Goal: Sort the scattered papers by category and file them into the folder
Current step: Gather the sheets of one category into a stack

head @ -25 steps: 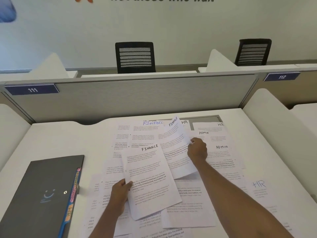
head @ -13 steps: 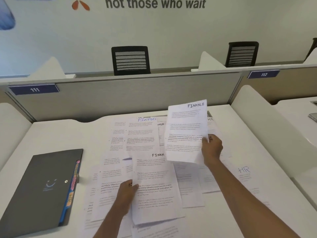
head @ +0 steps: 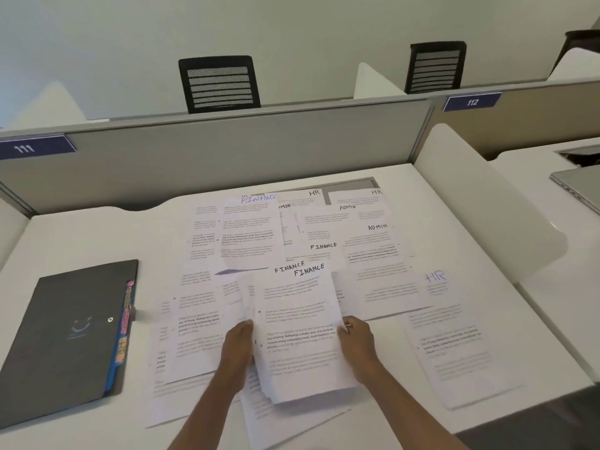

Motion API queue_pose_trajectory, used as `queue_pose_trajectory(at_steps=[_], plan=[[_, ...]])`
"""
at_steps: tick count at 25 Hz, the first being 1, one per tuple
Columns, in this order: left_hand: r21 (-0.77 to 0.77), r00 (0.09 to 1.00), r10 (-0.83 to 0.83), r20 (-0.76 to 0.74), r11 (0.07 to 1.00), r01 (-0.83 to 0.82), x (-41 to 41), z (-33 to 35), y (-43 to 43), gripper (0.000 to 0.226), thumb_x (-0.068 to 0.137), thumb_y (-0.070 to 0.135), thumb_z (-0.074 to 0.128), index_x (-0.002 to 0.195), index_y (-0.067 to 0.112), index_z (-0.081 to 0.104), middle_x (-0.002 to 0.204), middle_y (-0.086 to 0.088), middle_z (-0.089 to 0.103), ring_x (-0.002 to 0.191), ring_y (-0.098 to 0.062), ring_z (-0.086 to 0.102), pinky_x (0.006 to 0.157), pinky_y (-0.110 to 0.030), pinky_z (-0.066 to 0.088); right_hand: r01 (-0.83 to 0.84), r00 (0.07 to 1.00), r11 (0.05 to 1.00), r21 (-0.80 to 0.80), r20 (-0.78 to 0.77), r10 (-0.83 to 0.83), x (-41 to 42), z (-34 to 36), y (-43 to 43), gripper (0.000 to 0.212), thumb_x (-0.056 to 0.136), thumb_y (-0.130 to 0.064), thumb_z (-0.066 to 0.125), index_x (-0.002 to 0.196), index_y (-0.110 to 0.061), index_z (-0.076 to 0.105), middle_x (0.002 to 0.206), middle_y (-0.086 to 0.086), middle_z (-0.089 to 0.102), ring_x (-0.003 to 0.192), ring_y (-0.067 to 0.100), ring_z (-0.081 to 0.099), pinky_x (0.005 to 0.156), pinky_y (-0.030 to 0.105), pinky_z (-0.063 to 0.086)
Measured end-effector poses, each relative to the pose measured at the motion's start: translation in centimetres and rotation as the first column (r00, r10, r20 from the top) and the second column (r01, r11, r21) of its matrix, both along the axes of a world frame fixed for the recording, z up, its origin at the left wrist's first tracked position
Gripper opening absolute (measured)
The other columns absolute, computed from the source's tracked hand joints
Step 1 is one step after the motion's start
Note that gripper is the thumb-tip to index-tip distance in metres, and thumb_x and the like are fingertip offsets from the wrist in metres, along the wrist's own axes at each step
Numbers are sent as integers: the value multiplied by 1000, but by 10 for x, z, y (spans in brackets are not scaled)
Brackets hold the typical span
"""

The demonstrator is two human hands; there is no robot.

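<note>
Above the worktop (head: 81, 235), we're holding both FINANCE sheets (head: 298, 319) together, right grip (head: 357, 342) having brought its one over, left grip (head: 238, 349) clutching too; pile's growing, folder (head: 65, 336) lying unopened at left.

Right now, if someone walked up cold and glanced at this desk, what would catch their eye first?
Most likely the left hand and right hand gripping overlapping FINANCE sheets at the front middle. Behind them, loose papers headed HR, ADMIN and FINANCE spread across the white desk, and a dark folder lies closed on the left.
</note>
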State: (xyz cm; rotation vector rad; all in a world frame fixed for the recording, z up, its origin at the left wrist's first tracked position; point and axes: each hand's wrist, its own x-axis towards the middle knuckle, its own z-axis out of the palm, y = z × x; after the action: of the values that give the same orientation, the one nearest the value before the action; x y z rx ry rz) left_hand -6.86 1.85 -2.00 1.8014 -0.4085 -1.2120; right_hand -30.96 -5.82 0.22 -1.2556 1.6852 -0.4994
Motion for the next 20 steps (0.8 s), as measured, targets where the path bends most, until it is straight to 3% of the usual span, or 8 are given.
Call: queue_pose_trajectory(at_steps=[4, 9, 11, 14, 17, 20], plan=[[-38, 980, -65, 190, 997, 74, -15, 8, 10, 10, 106, 26, 57, 106, 30, 67, 105, 9, 75, 101, -21, 74, 90, -45, 63, -80, 994, 995, -59, -82, 75, 1, -4, 11, 15, 102, -5, 55, 89, -5, 64, 93, 4, 69, 88, 21, 63, 65, 22, 43], [-75, 972, -104, 212, 990, 122, -27, 8, 15, 15, 105, 15, 58, 108, 27, 67, 109, 9, 76, 98, -15, 75, 80, -31, 63, -96, 994, 985, -142, -59, 89, 8, 3, -1, 12, 100, -7, 62, 110, -4, 68, 106, 6, 73, 101, 22, 68, 86, 30, 54], [-70, 976, -78, 203, 993, 94, -28, 9, 17, 16, 106, 18, 57, 102, 29, 68, 103, 10, 78, 93, -12, 76, 71, -23, 60, -101, 994, 980, -172, -69, 90, 7, 5, -9, 12, 100, -8, 64, 110, -3, 68, 106, 8, 73, 102, 25, 69, 87, 32, 55], [-92, 983, -34, 181, 994, 51, -26, 10, 20, 15, 107, 21, 58, 98, 28, 68, 95, 13, 79, 88, -12, 76, 70, -20, 59, -76, 989, 965, -251, -142, 41, 4, 4, -12, 14, 98, -12, 67, 109, -4, 67, 104, 9, 71, 100, 28, 68, 81, 27, 50], [-118, 987, 25, 157, 993, -6, -21, 12, 21, 13, 106, 23, 61, 102, 28, 71, 96, 15, 81, 87, -9, 78, 69, -23, 62, -90, 936, 949, -301, -352, -23, -1, 3, -12, 38, 96, -27, 70, 126, -6, 61, 122, 12, 63, 116, 30, 59, 93, 36, 51], [-86, 985, 91, 150, 993, -79, -12, 8, 19, 12, 103, 27, 66, 98, 20, 75, 93, 9, 82, 87, -16, 79, 77, -37, 65, -155, 836, 971, -179, -547, 33, 1, 3, -14, 66, 94, -48, 68, 140, -6, 48, 136, 14, 54, 127, 30, 53, 102, 39, 50]])
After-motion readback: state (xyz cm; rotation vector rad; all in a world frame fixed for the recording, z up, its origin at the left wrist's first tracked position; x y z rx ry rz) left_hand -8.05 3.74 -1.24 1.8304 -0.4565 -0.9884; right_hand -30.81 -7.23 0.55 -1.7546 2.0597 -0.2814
